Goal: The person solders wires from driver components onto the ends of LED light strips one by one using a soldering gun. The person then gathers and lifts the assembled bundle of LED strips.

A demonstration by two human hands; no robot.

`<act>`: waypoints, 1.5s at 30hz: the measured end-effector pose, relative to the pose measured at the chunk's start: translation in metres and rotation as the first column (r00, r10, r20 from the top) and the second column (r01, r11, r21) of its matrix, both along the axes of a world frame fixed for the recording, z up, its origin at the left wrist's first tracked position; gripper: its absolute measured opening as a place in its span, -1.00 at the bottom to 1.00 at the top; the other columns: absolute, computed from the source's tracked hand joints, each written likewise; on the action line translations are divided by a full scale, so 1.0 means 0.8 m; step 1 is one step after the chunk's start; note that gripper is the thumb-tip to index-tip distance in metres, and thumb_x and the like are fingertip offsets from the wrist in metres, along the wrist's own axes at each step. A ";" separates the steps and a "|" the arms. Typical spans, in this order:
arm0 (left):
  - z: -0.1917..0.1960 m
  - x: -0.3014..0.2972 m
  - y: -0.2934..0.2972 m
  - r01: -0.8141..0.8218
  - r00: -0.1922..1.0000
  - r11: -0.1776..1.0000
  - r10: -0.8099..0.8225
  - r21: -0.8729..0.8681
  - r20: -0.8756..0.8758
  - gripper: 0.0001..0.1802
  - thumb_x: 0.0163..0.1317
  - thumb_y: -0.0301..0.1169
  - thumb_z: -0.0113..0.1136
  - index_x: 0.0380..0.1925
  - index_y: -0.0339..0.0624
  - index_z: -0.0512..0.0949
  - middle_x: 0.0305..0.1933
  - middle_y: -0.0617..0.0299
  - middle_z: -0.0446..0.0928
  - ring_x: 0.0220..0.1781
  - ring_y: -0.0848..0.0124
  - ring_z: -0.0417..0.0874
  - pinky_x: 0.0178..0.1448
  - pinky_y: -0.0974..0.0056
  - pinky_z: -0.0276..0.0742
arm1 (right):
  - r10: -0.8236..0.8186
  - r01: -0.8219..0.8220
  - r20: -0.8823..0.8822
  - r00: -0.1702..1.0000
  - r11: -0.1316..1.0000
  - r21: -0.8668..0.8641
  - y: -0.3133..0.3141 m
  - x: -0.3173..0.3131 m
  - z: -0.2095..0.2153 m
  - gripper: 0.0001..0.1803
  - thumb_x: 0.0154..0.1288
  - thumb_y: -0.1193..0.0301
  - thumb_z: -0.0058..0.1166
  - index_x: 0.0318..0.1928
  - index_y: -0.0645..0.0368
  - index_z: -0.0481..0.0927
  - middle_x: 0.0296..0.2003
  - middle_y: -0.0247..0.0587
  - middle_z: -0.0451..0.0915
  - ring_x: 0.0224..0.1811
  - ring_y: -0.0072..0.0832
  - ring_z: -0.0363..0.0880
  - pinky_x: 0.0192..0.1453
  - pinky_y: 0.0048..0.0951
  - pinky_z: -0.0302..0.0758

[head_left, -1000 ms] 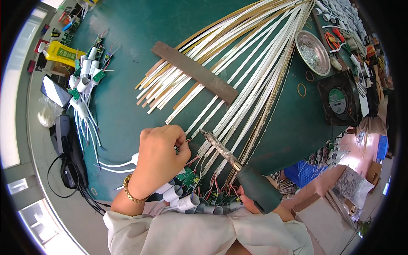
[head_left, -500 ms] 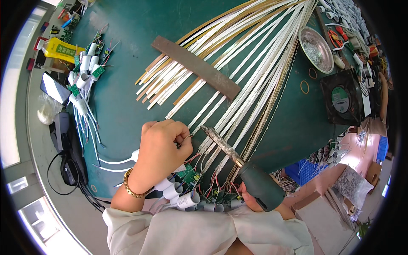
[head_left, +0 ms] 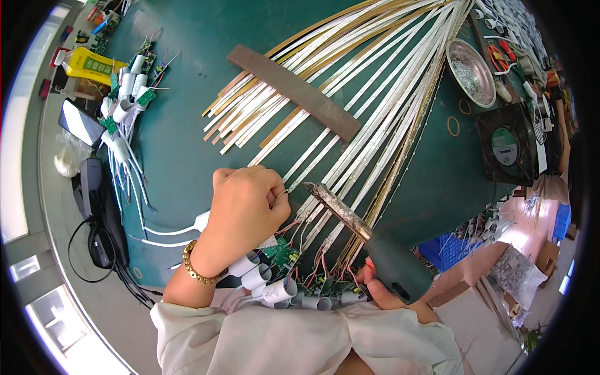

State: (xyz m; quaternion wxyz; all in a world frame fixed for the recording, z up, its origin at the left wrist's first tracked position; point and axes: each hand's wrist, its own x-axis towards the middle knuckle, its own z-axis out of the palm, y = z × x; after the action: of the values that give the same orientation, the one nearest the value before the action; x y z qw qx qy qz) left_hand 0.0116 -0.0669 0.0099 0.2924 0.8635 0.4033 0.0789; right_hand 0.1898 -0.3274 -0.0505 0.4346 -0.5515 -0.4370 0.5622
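A green table [head_left: 187, 119] filled most of the view, with LED strips [head_left: 387, 119] fanned across it under a brown bar [head_left: 294, 92]. The left hand [head_left: 247, 200] pinched a thin wire [head_left: 285, 193] at the strips' near ends. The right hand [head_left: 382, 294] closed on a soldering iron [head_left: 362, 232], whose handle hid part of the grip; its tip was near the left fingertips. Circuit boards [head_left: 278, 253] and white tubes [head_left: 279, 290] crowded the near edge. A metal dish [head_left: 486, 97] and a fan [head_left: 505, 147] stood at the right, a phone [head_left: 81, 122] at the left. Beyond were a blue crate [head_left: 453, 250] and a bright window [head_left: 59, 322].
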 end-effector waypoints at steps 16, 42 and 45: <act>-0.002 0.000 0.004 0.052 0.998 0.998 -0.051 0.039 -0.035 -0.89 -0.07 -0.55 0.27 -0.63 -0.14 0.51 -0.60 0.35 0.44 -0.53 0.38 0.43 -0.10 0.24 0.22 | -0.069 -0.204 0.578 0.813 0.896 0.393 0.018 0.017 -0.016 -0.37 -0.22 0.14 0.41 -0.04 0.12 0.63 -0.20 -0.24 0.66 -0.42 -0.34 0.66 -0.40 -0.39 0.54; -0.007 0.003 0.004 0.024 0.999 0.999 -0.023 0.041 -0.029 -0.91 -0.11 -0.52 0.24 -0.67 -0.15 0.53 -0.66 0.33 0.44 -0.56 0.35 0.44 -0.10 0.22 0.23 | -0.188 0.074 0.222 0.957 0.896 0.438 0.041 -0.006 0.012 -0.79 0.21 0.42 0.13 -0.30 0.37 0.56 -0.45 -0.18 0.51 -0.47 -0.38 0.50 -0.36 -0.42 0.47; -0.008 0.002 0.003 0.019 0.999 0.999 -0.017 0.049 -0.037 -0.92 -0.12 -0.52 0.24 -0.68 -0.15 0.53 -0.66 0.32 0.44 -0.55 0.34 0.44 -0.11 0.22 0.23 | -0.100 -0.014 0.319 0.942 0.942 0.334 0.038 0.002 0.017 -0.80 0.21 0.42 0.12 -0.29 0.36 0.57 -0.45 -0.18 0.52 -0.47 -0.37 0.50 -0.36 -0.41 0.44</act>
State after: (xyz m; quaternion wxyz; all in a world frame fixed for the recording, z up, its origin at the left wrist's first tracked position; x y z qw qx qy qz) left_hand 0.0129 -0.0644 0.0031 0.2642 0.8754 0.3987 0.0705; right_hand 0.1916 -0.2970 -0.0373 0.4537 -0.5667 -0.5798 0.3699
